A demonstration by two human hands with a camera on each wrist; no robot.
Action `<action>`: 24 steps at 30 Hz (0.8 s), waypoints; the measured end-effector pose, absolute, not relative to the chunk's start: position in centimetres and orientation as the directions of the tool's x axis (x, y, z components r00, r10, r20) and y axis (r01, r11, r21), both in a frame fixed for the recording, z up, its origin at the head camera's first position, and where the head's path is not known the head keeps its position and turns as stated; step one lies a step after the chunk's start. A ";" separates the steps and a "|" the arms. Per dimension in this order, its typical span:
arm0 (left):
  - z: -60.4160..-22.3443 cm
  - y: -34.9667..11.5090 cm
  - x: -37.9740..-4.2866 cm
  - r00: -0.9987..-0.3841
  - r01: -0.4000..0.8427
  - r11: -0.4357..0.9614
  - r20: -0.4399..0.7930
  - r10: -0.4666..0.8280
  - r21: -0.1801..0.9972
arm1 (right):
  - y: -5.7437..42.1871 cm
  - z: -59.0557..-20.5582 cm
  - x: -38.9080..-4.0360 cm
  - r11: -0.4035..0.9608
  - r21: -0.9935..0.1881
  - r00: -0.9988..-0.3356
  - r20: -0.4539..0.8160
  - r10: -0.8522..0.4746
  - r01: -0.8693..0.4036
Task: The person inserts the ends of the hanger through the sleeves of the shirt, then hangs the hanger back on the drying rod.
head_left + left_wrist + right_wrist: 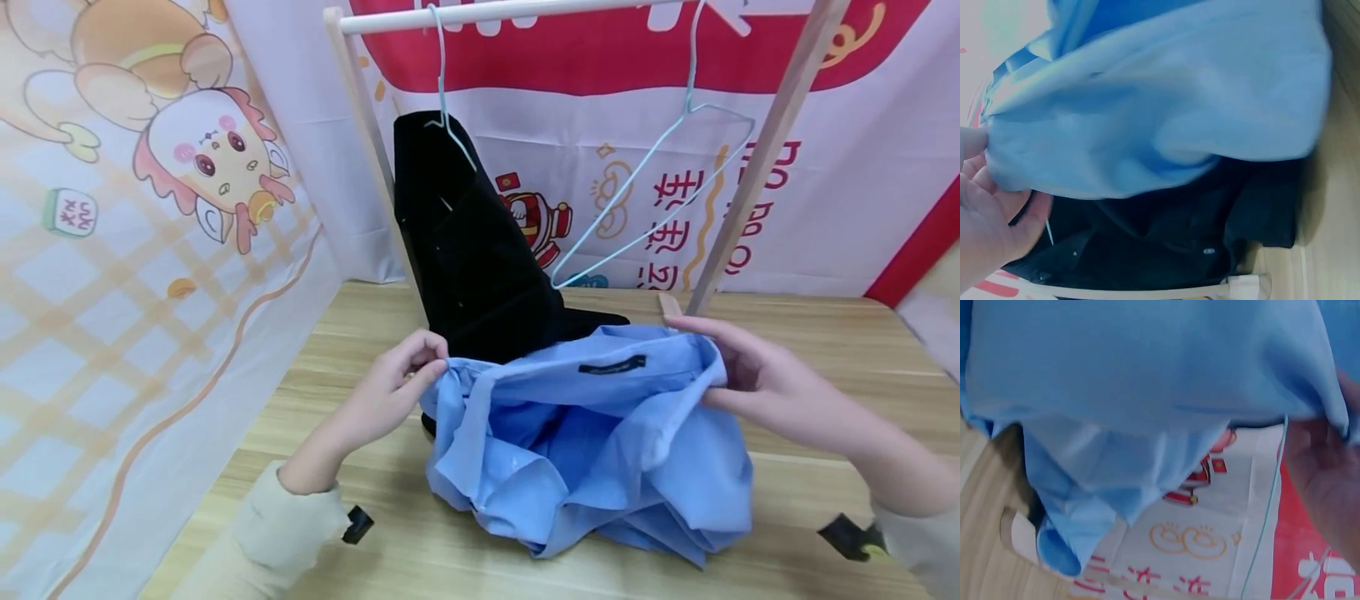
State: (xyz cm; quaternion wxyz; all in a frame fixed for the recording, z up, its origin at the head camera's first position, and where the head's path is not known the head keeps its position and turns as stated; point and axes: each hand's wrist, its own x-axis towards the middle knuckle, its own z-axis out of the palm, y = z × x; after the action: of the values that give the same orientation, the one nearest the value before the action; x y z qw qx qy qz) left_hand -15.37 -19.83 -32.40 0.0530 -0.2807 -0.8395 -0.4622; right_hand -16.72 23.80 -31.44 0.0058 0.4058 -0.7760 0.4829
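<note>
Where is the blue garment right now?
In the head view, the blue garment is low and right of centre, held between the left hand and right hand, just in front of the black garment.

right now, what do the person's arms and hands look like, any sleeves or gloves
The left hand and right hand are bare, without gloves. The left sleeve and right sleeve are pale cream, leaving the wrists uncovered. A small black piece shows beside each sleeve.
</note>
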 end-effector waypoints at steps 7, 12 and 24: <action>-30.5 -20.6 -14.5 -0.768 0.640 0.377 0.533 0.356 0.670 | 23.1 -31.1 -16.5 0.350 -0.777 -0.828 0.366 -0.425 -0.523; -30.4 -20.9 -15.2 -0.814 0.581 0.478 0.460 0.355 0.659 | 22.9 -31.1 -17.2 0.460 -0.762 -0.878 0.299 -0.373 -0.455; -36.4 -22.0 -16.7 -0.833 0.551 0.613 0.326 0.448 0.566 | 23.1 -34.9 -20.1 0.551 -0.731 -0.897 0.196 -0.396 -0.403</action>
State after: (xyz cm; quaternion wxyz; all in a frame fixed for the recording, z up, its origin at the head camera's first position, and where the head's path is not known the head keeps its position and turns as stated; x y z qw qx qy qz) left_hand -16.69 -22.02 -36.37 0.0758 -0.2793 -0.8947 -0.3401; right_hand -20.07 23.08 -34.93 0.0041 0.2269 -0.8807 0.4159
